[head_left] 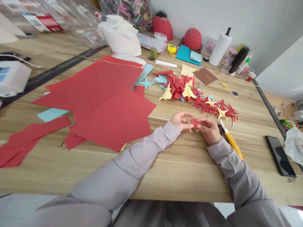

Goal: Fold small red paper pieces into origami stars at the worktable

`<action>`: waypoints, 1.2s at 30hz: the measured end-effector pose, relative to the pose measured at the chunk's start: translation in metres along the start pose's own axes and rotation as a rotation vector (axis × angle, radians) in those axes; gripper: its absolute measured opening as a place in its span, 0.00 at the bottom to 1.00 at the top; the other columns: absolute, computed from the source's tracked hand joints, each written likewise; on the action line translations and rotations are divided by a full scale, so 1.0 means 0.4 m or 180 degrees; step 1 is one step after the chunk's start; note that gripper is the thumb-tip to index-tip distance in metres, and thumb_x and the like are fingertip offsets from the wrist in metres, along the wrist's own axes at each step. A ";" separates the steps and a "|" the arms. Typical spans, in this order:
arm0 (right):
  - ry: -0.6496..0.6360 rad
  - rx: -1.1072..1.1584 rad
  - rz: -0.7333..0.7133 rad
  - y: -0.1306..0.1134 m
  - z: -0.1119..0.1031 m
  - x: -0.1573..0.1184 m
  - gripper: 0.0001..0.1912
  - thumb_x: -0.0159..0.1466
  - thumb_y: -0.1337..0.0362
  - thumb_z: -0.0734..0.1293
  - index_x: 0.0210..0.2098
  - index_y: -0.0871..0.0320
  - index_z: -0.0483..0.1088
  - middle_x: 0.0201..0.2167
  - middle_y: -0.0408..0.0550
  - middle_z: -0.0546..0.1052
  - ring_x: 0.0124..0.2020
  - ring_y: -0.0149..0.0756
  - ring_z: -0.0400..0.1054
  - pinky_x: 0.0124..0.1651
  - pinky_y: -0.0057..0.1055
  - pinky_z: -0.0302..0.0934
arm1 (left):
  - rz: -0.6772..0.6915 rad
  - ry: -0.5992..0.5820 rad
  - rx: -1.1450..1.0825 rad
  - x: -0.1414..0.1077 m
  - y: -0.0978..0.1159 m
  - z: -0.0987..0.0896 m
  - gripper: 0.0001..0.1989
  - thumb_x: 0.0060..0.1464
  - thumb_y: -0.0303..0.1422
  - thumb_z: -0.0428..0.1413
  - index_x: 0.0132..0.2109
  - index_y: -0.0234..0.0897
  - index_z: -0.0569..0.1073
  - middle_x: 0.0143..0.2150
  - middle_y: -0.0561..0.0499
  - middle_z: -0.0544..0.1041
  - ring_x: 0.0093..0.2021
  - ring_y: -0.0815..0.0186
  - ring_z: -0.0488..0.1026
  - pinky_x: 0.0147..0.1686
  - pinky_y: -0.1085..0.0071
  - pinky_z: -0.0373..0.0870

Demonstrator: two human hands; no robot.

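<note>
The left hand and right hand are closed, pinching a small piece of red paper between their fingers. A yellow craft knife lies just past the right fingers.

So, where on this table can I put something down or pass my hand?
Bare wood lies between the yellow utility knife and the black phone, and along the table's near edge in front of the red paper sheets. It is crowded behind the left hand and right hand, where folded red and yellow paper shapes pile up.
</note>
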State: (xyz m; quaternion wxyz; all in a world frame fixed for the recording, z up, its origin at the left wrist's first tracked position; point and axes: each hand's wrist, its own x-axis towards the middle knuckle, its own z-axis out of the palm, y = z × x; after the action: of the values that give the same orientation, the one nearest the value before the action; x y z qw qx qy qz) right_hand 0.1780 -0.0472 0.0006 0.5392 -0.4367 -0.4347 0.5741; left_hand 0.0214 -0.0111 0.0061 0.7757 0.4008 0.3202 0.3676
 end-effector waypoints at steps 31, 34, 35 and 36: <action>0.0055 -0.0011 -0.0153 0.010 0.000 0.001 0.09 0.50 0.64 0.70 0.32 0.55 0.74 0.21 0.42 0.75 0.23 0.30 0.67 0.28 0.29 0.63 | 0.0802 0.0627 0.0877 -0.002 -0.006 0.007 0.10 0.44 0.29 0.58 0.36 0.33 0.68 0.32 0.49 0.74 0.31 0.66 0.73 0.31 0.67 0.72; 0.0040 0.0059 -0.0183 0.010 0.000 0.002 0.08 0.50 0.65 0.70 0.32 0.56 0.75 0.21 0.42 0.75 0.22 0.29 0.67 0.27 0.28 0.63 | 0.1960 0.0683 0.2317 -0.016 -0.011 0.007 0.11 0.42 0.28 0.59 0.36 0.34 0.70 0.38 0.46 0.72 0.37 0.64 0.70 0.36 0.66 0.70; 0.0015 0.0064 -0.0191 0.011 0.000 0.002 0.08 0.51 0.65 0.70 0.33 0.56 0.75 0.21 0.42 0.75 0.22 0.29 0.67 0.27 0.28 0.63 | 0.2295 0.0674 0.2753 -0.020 -0.013 0.007 0.11 0.41 0.28 0.59 0.37 0.34 0.71 0.39 0.45 0.71 0.39 0.63 0.69 0.38 0.65 0.69; -0.0014 0.0062 -0.0204 0.012 -0.002 0.003 0.08 0.52 0.65 0.70 0.33 0.56 0.75 0.22 0.42 0.75 0.23 0.29 0.67 0.27 0.28 0.63 | 0.2569 0.0675 0.3119 -0.023 -0.016 0.006 0.11 0.42 0.28 0.59 0.36 0.35 0.71 0.39 0.44 0.70 0.40 0.62 0.68 0.40 0.64 0.68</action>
State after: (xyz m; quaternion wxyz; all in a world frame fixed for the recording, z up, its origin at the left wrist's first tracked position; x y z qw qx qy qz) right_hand 0.1774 -0.0463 -0.0041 0.5605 -0.4160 -0.4441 0.5617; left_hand 0.0203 -0.0224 0.0036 0.2675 0.7592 0.3499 0.4792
